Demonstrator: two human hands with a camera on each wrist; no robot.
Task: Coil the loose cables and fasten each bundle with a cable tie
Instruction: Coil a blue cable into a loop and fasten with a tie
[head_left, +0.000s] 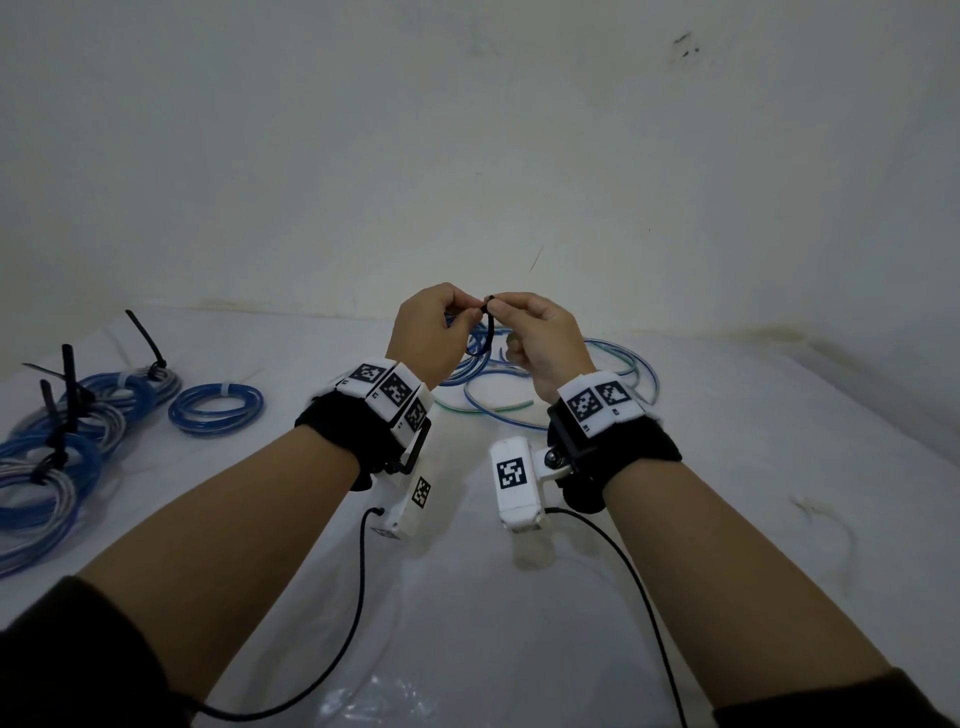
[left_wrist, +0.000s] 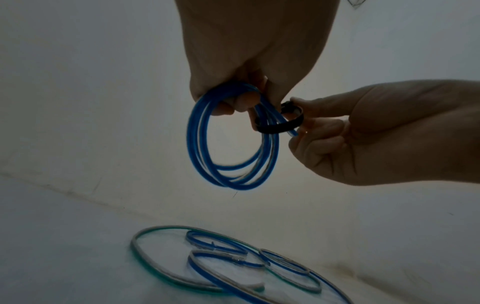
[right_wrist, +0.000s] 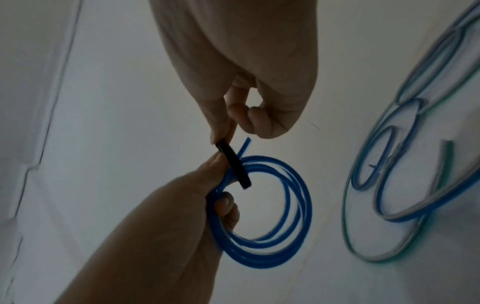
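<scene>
I hold the coil (left_wrist: 233, 139) up in the air between both hands, above the bench (head_left: 727, 467), so that the tie (left_wrist: 280, 125) can go around it freely. My left hand (head_left: 428, 332) grips the blue loops at the top, fingers curled through them, to keep them together. My right hand (head_left: 540, 338) pinches the black tie, which is already bent into a small ring around the strands (I cannot tell if its tip is inside the head yet). I think the step now is closing the tie. Loose cables (left_wrist: 233, 263) lie on the bench under my hands, waiting. The finished bundles (head_left: 62, 441) are put aside on the left, so they do not mix.
</scene>
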